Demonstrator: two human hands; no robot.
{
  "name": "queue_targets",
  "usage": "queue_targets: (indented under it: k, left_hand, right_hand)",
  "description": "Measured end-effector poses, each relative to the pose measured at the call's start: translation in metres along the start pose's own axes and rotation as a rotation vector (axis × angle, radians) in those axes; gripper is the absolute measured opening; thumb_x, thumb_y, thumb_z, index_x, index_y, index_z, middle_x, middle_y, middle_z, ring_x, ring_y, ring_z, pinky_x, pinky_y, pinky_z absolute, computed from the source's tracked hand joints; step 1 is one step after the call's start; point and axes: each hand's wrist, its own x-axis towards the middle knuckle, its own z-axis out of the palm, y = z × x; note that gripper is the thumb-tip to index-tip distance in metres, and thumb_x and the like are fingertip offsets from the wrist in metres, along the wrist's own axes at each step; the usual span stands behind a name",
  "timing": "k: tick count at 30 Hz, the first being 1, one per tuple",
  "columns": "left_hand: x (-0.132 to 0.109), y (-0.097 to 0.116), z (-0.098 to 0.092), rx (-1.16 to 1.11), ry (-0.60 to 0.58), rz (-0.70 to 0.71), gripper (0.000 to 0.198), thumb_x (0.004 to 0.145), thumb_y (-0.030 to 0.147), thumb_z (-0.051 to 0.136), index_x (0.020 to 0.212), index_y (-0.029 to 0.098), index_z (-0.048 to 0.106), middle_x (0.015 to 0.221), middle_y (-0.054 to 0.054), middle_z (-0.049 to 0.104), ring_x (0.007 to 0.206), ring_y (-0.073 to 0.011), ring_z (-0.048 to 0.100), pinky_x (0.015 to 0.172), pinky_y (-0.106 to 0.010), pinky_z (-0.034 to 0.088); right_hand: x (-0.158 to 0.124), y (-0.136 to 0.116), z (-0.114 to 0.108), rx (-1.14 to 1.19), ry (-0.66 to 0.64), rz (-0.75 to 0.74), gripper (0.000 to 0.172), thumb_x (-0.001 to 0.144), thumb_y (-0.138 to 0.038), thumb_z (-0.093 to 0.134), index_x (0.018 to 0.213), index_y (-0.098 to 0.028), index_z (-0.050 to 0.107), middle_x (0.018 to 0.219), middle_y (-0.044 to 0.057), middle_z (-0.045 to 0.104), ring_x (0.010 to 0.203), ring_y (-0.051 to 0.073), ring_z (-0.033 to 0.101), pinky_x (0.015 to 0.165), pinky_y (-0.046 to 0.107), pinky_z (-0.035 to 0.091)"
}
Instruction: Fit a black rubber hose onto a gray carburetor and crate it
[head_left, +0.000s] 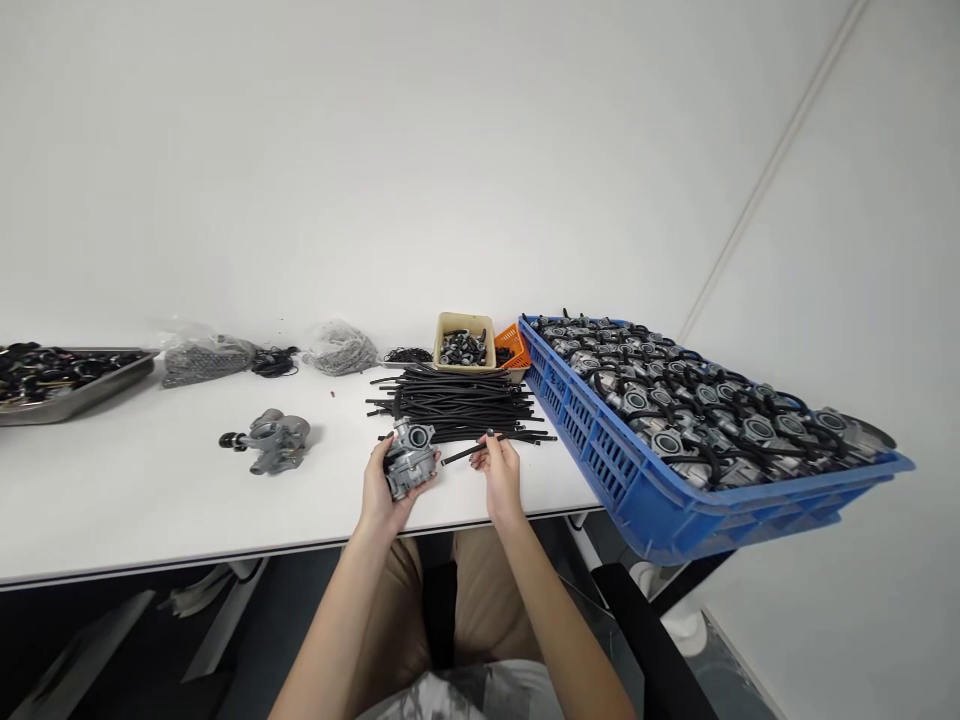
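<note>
A grey metal carburetor (411, 462) rests in my left hand (382, 492), whose fingers wrap round its left side and underside. My right hand (498, 472) pinches a thin black rubber hose (466, 453), one end of it pointing left toward the carburetor with a small gap between. Just beyond both hands lies a pile of similar black hoses (450, 398) on the white table. To the left, a second carburetor (274, 440) with a black knob on its side stands alone on the tabletop.
At the right, a blue crate (637, 515) full of carburetors overhangs the table's front edge. A cream tub (465, 317) of small parts and an orange basket (517, 345) stand by the wall. Bagged parts (208, 358), another clear bag (340, 348) and a metal tray (112, 385) sit leftward.
</note>
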Motion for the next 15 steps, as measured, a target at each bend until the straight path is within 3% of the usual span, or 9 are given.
queue_targets:
  k: [7, 12, 15]
  left_hand:
    - [0.001, -0.002, -0.001, 0.022, 0.013, 0.017, 0.029, 0.086, 0.031, 0.051, 0.103, 0.011, 0.063, 0.088, -0.014, 0.073, 0.07, -0.0282, 0.073, 0.049, -0.034, 0.058]
    - [0.001, -0.003, -0.001, 0.01, 0.021, 0.025, 0.023, 0.085, 0.029, 0.051, 0.094, 0.011, 0.064, 0.08, -0.011, 0.073, 0.07, -0.0264, 0.072, 0.057, -0.037, 0.06]
    - [0.002, -0.003, 0.0, 0.018, 0.007, 0.037, 0.023, 0.085, 0.029, 0.051, 0.091, 0.012, 0.064, 0.08, -0.011, 0.073, 0.07, -0.0266, 0.072, 0.061, -0.04, 0.061]
  right_hand:
    - [-0.01, -0.006, 0.005, -0.089, -0.189, -0.05, 0.026, 0.073, -0.04, 0.069, 0.079, -0.018, 0.057, 0.056, -0.002, 0.059, 0.054, 0.012, 0.054, 0.056, 0.025, 0.04]
    - [-0.015, -0.009, 0.007, -0.184, -0.458, 0.015, 0.03, 0.068, -0.044, 0.075, 0.077, -0.019, 0.062, 0.061, 0.0, 0.062, 0.058, 0.014, 0.056, 0.06, 0.029, 0.045]
    - [-0.016, -0.011, 0.006, -0.203, -0.511, 0.015, 0.03, 0.07, -0.046, 0.074, 0.075, -0.019, 0.063, 0.062, 0.001, 0.063, 0.059, 0.015, 0.056, 0.061, 0.029, 0.045]
